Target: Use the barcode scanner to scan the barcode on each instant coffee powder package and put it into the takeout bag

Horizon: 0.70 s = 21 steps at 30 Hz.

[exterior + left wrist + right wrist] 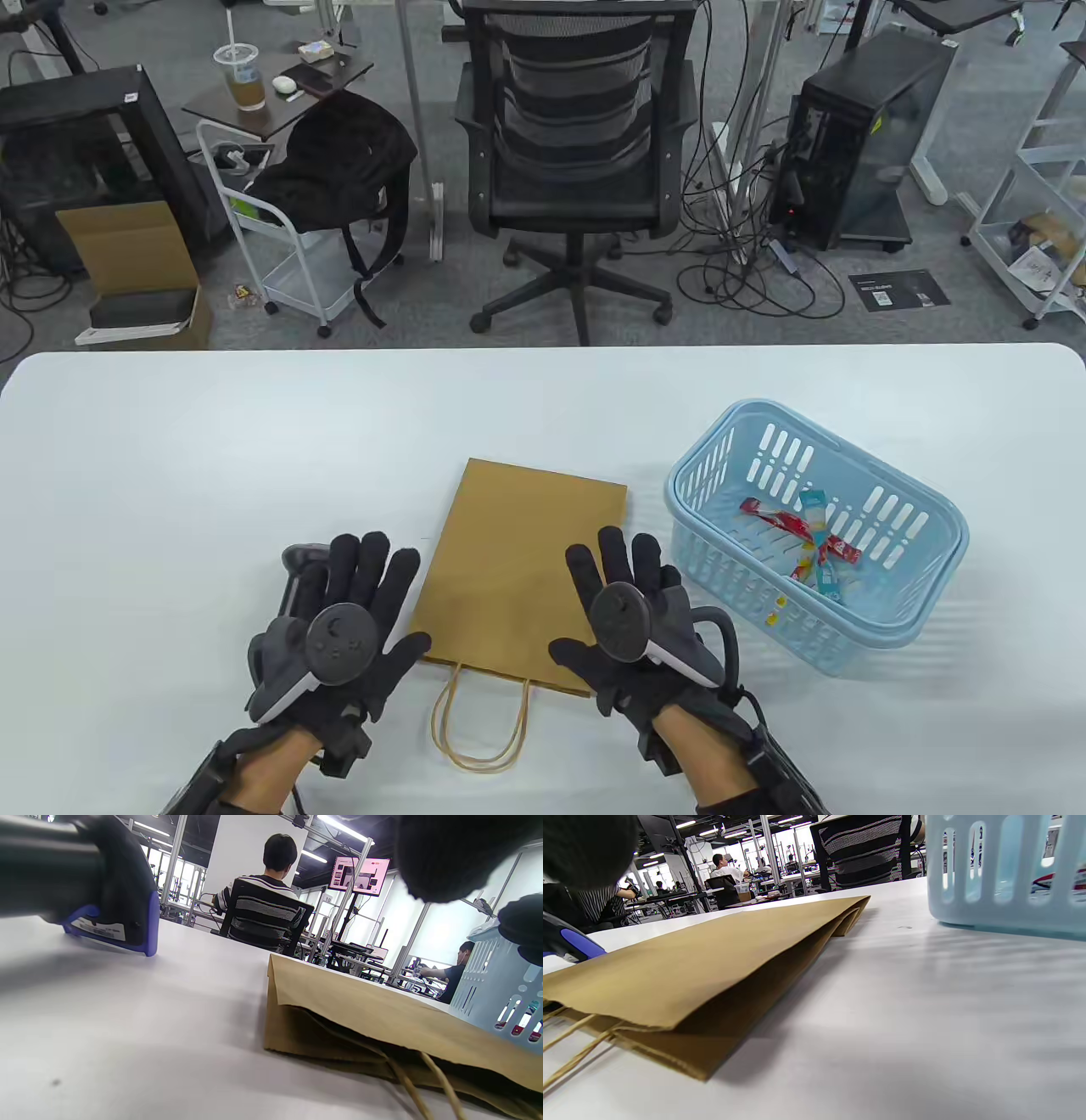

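A flat brown paper takeout bag [509,552] lies in the middle of the white table, its twine handles [479,722] toward me. Several red and blue instant coffee packages [802,531] lie in the light blue basket [679,501] to its right. The dark barcode scanner [299,567] lies on the table left of the bag, partly hidden under my left hand [373,594], whose fingers are straight and hold nothing. My right hand [611,586] hovers flat over the bag's right edge. The left wrist view shows the scanner [114,891] lying down beside the bag [382,1014].
The basket's slotted wall [1001,912] stands close to the right of my right hand, and the bag [712,950] lies to its left. An office chair [577,153] and a computer tower [857,144] stand beyond the table's far edge.
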Each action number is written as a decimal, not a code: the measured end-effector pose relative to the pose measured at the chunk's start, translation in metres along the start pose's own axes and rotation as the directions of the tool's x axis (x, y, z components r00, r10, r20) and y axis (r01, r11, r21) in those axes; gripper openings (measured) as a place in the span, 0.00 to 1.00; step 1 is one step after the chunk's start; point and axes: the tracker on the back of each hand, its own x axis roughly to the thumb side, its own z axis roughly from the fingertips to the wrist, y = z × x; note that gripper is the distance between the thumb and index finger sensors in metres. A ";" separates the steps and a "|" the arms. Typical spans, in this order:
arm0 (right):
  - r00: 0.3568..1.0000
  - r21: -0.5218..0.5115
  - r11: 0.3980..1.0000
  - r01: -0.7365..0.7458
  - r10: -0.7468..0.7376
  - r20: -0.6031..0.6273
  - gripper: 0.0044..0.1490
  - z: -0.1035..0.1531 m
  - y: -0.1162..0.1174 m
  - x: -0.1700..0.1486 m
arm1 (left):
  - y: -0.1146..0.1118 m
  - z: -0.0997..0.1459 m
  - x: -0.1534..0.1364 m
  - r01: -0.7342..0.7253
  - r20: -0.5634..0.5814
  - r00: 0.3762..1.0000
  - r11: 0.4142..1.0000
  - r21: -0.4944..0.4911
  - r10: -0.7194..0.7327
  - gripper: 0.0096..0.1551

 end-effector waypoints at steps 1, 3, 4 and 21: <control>1.000 -0.004 1.000 0.002 -0.002 -0.001 0.65 0.000 0.000 -0.001 | 0.000 0.000 0.001 0.001 0.003 1.000 1.000 -0.005 -0.001 0.55; 1.000 -0.018 1.000 0.018 -0.018 -0.004 0.63 -0.001 -0.001 -0.004 | 0.000 0.000 0.002 0.005 0.017 1.000 1.000 -0.008 -0.005 0.55; 1.000 -0.032 0.999 0.029 -0.029 -0.003 0.62 -0.002 -0.002 -0.006 | 0.000 0.001 0.004 0.001 0.024 1.000 1.000 -0.002 -0.001 0.55; 0.973 0.092 0.986 -0.138 0.152 -0.171 0.56 -0.005 0.004 -0.019 | 0.010 0.003 0.000 -0.049 0.036 0.998 0.998 0.038 0.047 0.54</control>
